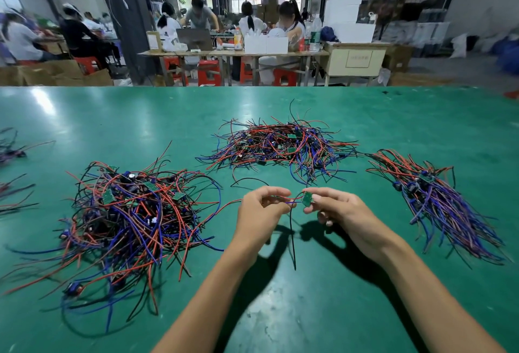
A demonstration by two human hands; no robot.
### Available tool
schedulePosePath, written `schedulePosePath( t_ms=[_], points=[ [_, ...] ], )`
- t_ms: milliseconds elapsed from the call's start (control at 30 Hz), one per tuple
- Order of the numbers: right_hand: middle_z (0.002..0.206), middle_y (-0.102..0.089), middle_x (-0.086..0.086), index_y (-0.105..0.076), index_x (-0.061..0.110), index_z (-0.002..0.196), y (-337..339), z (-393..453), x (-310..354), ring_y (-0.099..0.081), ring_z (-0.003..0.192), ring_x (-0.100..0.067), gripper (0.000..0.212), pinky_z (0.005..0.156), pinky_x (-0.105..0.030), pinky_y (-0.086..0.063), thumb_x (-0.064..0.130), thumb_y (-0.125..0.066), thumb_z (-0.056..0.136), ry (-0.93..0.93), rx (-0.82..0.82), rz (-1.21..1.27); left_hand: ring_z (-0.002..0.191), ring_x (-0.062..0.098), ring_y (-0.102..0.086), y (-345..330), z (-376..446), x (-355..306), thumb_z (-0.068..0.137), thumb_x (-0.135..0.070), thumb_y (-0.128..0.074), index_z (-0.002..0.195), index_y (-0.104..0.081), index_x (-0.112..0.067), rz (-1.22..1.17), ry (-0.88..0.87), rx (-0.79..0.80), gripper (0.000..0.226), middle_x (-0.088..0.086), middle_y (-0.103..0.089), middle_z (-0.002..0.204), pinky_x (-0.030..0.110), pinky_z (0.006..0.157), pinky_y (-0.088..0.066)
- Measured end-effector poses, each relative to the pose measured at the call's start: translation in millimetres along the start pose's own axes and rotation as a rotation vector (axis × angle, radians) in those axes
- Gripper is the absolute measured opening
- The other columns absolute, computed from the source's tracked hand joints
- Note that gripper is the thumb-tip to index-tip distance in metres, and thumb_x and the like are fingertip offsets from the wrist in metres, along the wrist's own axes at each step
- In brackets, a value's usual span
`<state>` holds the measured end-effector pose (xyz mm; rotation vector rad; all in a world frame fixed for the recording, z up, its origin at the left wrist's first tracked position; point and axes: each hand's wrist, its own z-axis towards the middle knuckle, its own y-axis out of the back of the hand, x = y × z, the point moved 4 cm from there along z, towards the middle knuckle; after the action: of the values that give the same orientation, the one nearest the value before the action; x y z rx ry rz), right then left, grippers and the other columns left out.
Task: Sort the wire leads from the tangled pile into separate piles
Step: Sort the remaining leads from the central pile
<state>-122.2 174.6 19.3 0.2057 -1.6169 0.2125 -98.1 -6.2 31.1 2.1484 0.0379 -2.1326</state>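
Observation:
My right hand point(335, 208) pinches a small green circuit board point(306, 199) with wire leads. My left hand point(259, 211) pinches those red and blue leads just left of the board. A black lead point(292, 240) hangs down from between my hands to the table. A big tangled pile point(132, 212) of red, blue and black leads with boards lies to the left. Another tangled pile point(278, 147) lies behind my hands. A combed-out bundle point(443, 203) with leads running one way lies at the right.
The green table point(280, 310) reaches a far edge near the top third. More wire bundles point(11, 156) sit at the left edge. Beyond the table, several people sit at benches with red stools and boxes.

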Motion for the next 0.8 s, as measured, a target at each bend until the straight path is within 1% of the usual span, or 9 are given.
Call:
schedulePosePath(
  t_ms=[133,233,300,400,500,600,667,733,800],
  points=[
    [0.098,-0.077,-0.001,-0.077,0.033,0.104,0.9,0.2,-2.2,-0.055,0.066,-0.007,0.015,0.061,-0.02,-0.04,0.028,-0.069,0.092,0.035,-0.079,-0.013,0.061,-0.008,-0.059,-3.5,-1.5,-6.4,0.09,-0.005,-0.057,0.093,-0.076,-0.016,0.051,-0.01,0.069,0.022,0.001,-0.078,0.078,0.019,0.062,-0.041],
    [0.09,-0.073,0.006,-0.077,0.03,0.102,-2.3,-1.0,-2.6,-0.06,0.072,-0.008,0.014,0.064,-0.022,-0.042,0.027,-0.073,0.09,0.047,-0.092,-0.005,0.07,0.002,-0.07,-6.0,-5.3,-10.7,0.089,-0.016,-0.072,0.092,-0.079,-0.016,0.126,-0.151,0.076,0.008,-0.001,-0.078,0.077,0.018,0.07,-0.053],
    [0.087,-0.07,0.003,-0.077,0.027,0.104,-6.0,-2.3,-1.2,-0.063,0.076,-0.008,0.023,0.066,-0.024,-0.042,0.028,-0.076,0.081,0.035,-0.063,0.094,0.074,0.003,-0.07,-4.4,-7.2,-13.9,0.087,-0.018,-0.075,0.094,-0.08,-0.02,0.251,-0.272,0.029,0.009,-0.007,-0.078,0.079,0.02,0.073,-0.055],
    [0.095,-0.072,0.002,-0.071,0.025,0.116,-8.7,-4.1,0.9,-0.064,0.083,-0.008,0.04,0.07,-0.025,-0.043,0.025,-0.078,0.076,0.06,-0.049,0.212,0.068,-0.006,-0.063,-1.8,-10.0,-21.8,0.085,-0.019,-0.077,0.099,-0.081,-0.025,0.374,-0.426,0.024,0.016,-0.017,-0.077,0.087,0.007,0.064,-0.043],
    [0.104,-0.075,0.002,-0.063,0.022,0.124,-11.7,-5.4,2.8,-0.065,0.085,-0.005,0.052,0.071,-0.022,-0.044,0.014,-0.077,0.075,0.11,-0.046,0.3,0.07,-0.004,-0.064,-0.6,-11.2,-26.1,0.085,-0.022,-0.078,0.098,-0.081,-0.027,0.405,-0.468,-0.003,0.014,-0.02,-0.076,0.084,0.005,0.062,-0.038],
    [0.096,-0.077,0.0,-0.063,0.018,0.119,-14.0,-7.1,6.5,-0.068,0.081,-0.005,0.048,0.07,-0.015,-0.05,0.011,-0.075,0.073,0.191,-0.051,0.251,0.081,0.002,-0.066,2.2,-9.3,-27.9,0.087,-0.024,-0.075,0.091,-0.08,-0.029,0.373,-0.457,-0.083,0.008,-0.02,-0.074,0.086,0.013,0.068,-0.044],
    [0.098,-0.077,-0.008,-0.063,0.015,0.119,-14.3,-8.5,8.1,-0.071,0.085,-0.011,0.047,0.075,-0.017,-0.053,0.011,-0.076,0.074,0.23,-0.05,0.183,0.093,0.004,-0.063,6.8,-7.7,-29.1,0.088,-0.025,-0.074,0.092,-0.078,-0.03,0.397,-0.462,-0.156,0.007,-0.019,-0.073,0.093,0.022,0.082,-0.047],
    [0.102,-0.076,-0.013,-0.062,0.014,0.123,-15.5,-9.5,8.7,-0.072,0.092,-0.02,0.049,0.078,-0.021,-0.055,0.012,-0.076,0.076,0.231,-0.019,0.154,0.108,0.005,-0.053,13.4,-9.5,-31.1,0.086,-0.03,-0.075,0.094,-0.076,-0.035,0.478,-0.479,-0.306,0.01,-0.021,-0.069,0.099,0.028,0.091,-0.038],
    [0.106,-0.075,-0.013,-0.06,0.015,0.127,-17.5,-8.9,9.2,-0.074,0.091,-0.027,0.052,0.075,-0.024,-0.057,0.011,-0.078,0.079,0.201,0.025,0.192,0.118,0.009,-0.04,18.5,-12.9,-33.3,0.081,-0.031,-0.076,0.103,-0.07,-0.04,0.571,-0.455,-0.49,0.025,-0.021,-0.06,0.113,0.026,0.088,-0.024]
  ],
)
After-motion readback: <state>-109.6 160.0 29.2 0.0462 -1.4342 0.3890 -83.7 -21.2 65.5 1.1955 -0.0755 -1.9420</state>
